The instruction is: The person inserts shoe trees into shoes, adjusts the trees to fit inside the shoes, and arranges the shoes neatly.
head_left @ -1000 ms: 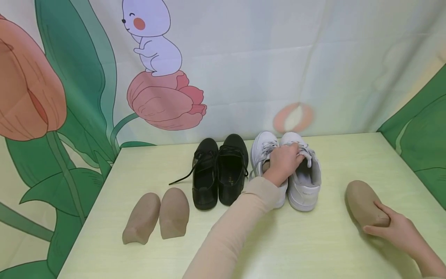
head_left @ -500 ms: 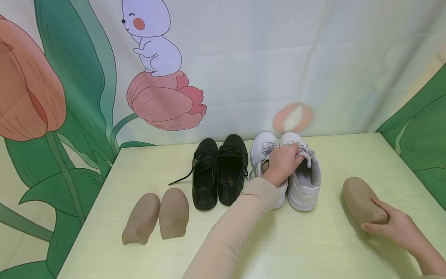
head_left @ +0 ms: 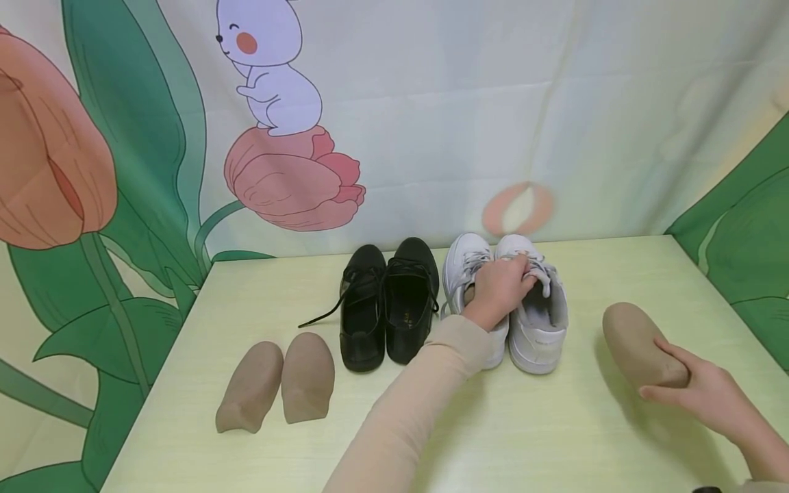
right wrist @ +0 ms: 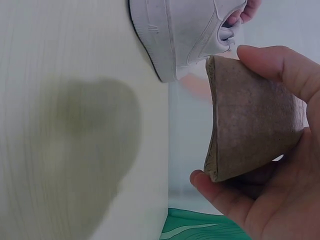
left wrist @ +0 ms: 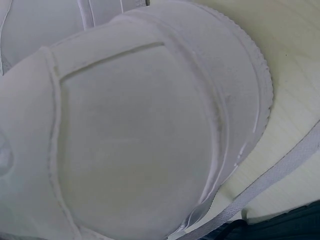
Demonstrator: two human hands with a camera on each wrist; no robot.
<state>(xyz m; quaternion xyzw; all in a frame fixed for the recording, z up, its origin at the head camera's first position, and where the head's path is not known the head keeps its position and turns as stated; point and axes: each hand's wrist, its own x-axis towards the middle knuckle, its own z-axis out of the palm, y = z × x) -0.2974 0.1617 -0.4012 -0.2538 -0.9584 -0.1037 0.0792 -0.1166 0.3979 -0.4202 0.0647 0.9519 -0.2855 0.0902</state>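
The left hand (head_left: 501,284) grips the right white shoe (head_left: 537,349) near its laces (head_left: 542,272), fingers curled there, its wrist over the left white shoe (head_left: 456,270), in whose mouth a brown patch (head_left: 470,294) shows beside the hand. The right hand (head_left: 705,397) holds 1 insert (head_left: 637,342) by its blunt end, thumb on 1 side and fingers on the other; it is off the table (head_left: 548,438), right of the white pair and well apart from it, rounded end toward the curtain (head_left: 419,116). At left, 2 more inserts (head_left: 308,376) lie side by side on the table, near 2 black shoes (head_left: 364,350) that stand just beside the white pair. 1 black lace (head_left: 322,318) trails left.
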